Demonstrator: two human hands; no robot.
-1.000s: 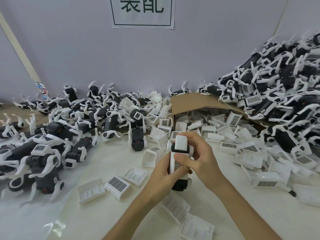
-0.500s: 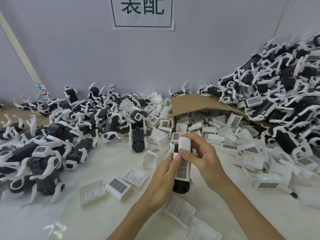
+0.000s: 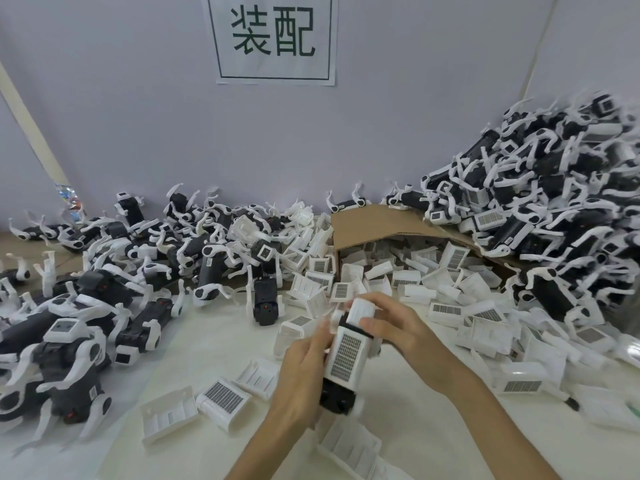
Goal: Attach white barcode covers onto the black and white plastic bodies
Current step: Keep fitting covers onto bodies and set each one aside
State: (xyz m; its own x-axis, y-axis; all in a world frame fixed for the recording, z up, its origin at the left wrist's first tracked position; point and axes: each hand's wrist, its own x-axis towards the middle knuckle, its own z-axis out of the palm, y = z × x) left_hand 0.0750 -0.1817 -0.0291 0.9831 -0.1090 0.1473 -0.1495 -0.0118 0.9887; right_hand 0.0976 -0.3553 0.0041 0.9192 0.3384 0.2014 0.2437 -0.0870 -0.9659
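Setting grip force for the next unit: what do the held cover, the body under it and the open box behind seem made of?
Cover: moulded white plastic, matte, thin-walled; its barcode patch looks like a printed label. Body: hard black plastic, judging by its moulded shape; motion blur hides the finish. Box: brown cardboard, dull, its flap bent; probably corrugated.
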